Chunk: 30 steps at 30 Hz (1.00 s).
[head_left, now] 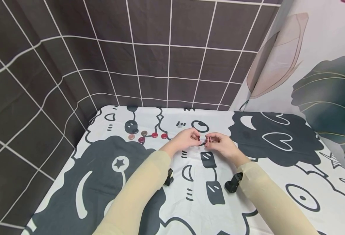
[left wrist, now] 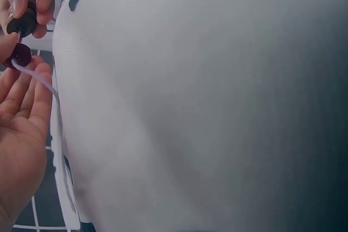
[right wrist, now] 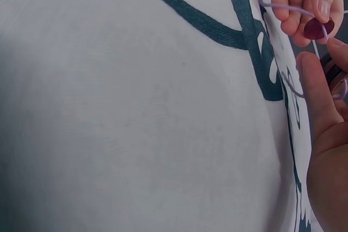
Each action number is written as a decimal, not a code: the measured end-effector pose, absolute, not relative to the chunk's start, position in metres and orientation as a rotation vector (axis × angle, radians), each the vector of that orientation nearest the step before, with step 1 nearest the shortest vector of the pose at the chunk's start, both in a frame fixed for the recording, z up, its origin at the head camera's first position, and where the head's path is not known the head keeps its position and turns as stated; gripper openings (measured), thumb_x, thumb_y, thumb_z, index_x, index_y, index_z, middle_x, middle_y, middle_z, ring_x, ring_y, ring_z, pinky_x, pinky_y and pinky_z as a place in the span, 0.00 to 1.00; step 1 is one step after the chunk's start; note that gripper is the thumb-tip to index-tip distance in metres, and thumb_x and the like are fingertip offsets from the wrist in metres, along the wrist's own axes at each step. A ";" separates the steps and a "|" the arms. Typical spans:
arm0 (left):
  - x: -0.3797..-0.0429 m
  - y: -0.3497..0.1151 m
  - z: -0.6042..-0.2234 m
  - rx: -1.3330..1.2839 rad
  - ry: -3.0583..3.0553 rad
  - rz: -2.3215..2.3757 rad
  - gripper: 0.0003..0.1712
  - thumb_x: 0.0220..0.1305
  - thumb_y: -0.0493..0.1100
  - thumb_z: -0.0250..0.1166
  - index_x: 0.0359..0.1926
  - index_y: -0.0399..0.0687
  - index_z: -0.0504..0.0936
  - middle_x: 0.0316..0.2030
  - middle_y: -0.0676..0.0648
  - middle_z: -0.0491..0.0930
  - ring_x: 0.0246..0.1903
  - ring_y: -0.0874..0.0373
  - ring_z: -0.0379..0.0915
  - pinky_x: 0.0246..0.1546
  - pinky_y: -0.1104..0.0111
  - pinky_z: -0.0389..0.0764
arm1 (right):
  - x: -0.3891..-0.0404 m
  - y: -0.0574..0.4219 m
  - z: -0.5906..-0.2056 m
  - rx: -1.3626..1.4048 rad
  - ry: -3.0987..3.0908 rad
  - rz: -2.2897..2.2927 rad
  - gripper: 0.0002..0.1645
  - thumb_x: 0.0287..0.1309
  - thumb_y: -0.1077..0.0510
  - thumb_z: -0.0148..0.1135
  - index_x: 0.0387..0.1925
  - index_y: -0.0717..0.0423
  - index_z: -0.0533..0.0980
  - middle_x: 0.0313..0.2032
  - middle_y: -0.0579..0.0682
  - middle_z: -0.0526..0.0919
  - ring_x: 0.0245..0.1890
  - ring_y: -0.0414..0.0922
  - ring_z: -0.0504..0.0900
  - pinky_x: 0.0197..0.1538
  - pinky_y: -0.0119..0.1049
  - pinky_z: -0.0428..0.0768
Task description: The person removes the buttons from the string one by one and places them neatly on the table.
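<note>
My left hand [head_left: 185, 138] pinches a dark red button [right wrist: 318, 28] between thumb and fingers. A thin lilac cord [left wrist: 38, 74] passes through this button and trails down beside the palm. Just to its right, my right hand [head_left: 221, 143] holds a small stack of dark and reddish buttons [head_left: 209, 139] on edge between thumb and fingers. In the left wrist view these stacked buttons [left wrist: 22, 24] look almost black, with the cord running from them to the red one. A loop of cord also shows by the right fingers in the right wrist view.
Left of my hands lie several loose buttons: two bright red ones [head_left: 154, 134], a dark red one [head_left: 141, 139], a brown one [head_left: 144, 133] and a pinkish one [head_left: 131, 136]. They rest on a black-and-white patterned cloth [head_left: 187, 209]. Behind hangs a dark grid-patterned curtain [head_left: 151, 58].
</note>
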State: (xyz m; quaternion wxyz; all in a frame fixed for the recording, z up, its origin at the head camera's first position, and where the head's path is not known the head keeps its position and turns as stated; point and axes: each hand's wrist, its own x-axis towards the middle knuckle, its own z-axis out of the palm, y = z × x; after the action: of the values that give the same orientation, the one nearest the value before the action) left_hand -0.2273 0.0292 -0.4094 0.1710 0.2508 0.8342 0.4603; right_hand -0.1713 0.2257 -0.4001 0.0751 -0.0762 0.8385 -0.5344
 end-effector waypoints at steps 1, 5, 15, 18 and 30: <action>-0.227 0.029 -0.410 0.710 2.370 1.309 0.18 0.57 0.41 0.68 0.47 0.43 0.76 0.37 0.51 0.79 0.37 0.62 0.74 0.36 0.73 0.74 | -0.170 0.224 -0.397 -0.229 2.516 -1.599 0.26 0.51 0.65 0.66 0.52 0.71 0.72 0.31 0.52 0.81 0.31 0.36 0.78 0.36 0.26 0.76; -0.228 0.028 -0.410 0.706 2.378 1.314 0.18 0.57 0.41 0.68 0.48 0.41 0.76 0.36 0.50 0.79 0.36 0.62 0.75 0.35 0.73 0.74 | -0.166 0.221 -0.389 -0.227 2.502 -1.606 0.26 0.51 0.66 0.65 0.52 0.71 0.71 0.32 0.53 0.82 0.31 0.36 0.79 0.37 0.26 0.77; -0.229 0.027 -0.404 0.730 2.369 1.340 0.18 0.56 0.39 0.68 0.48 0.39 0.75 0.37 0.49 0.79 0.38 0.61 0.75 0.38 0.74 0.74 | -0.183 0.235 -0.417 -0.210 2.576 -1.535 0.27 0.52 0.60 0.67 0.53 0.65 0.73 0.32 0.50 0.82 0.33 0.37 0.80 0.36 0.27 0.76; -0.230 0.026 -0.402 0.732 2.376 1.328 0.19 0.56 0.39 0.68 0.48 0.39 0.75 0.37 0.49 0.79 0.38 0.61 0.75 0.39 0.74 0.73 | -0.184 0.235 -0.418 -0.195 2.600 -1.509 0.27 0.51 0.58 0.68 0.53 0.63 0.74 0.33 0.50 0.82 0.33 0.39 0.80 0.37 0.27 0.76; -0.232 0.016 -0.400 0.683 2.428 1.271 0.19 0.57 0.38 0.66 0.49 0.39 0.75 0.37 0.49 0.78 0.38 0.59 0.73 0.41 0.72 0.73 | -0.185 0.237 -0.420 -0.189 2.623 -1.487 0.27 0.52 0.57 0.68 0.53 0.63 0.74 0.33 0.50 0.81 0.33 0.39 0.79 0.35 0.27 0.75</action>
State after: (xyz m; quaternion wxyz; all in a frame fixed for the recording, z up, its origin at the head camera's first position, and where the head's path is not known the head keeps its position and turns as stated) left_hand -0.2321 0.0157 -0.3998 0.1580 0.2387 0.8488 0.4444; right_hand -0.1850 0.2374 -0.4199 0.0603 -0.0625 0.8666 -0.4915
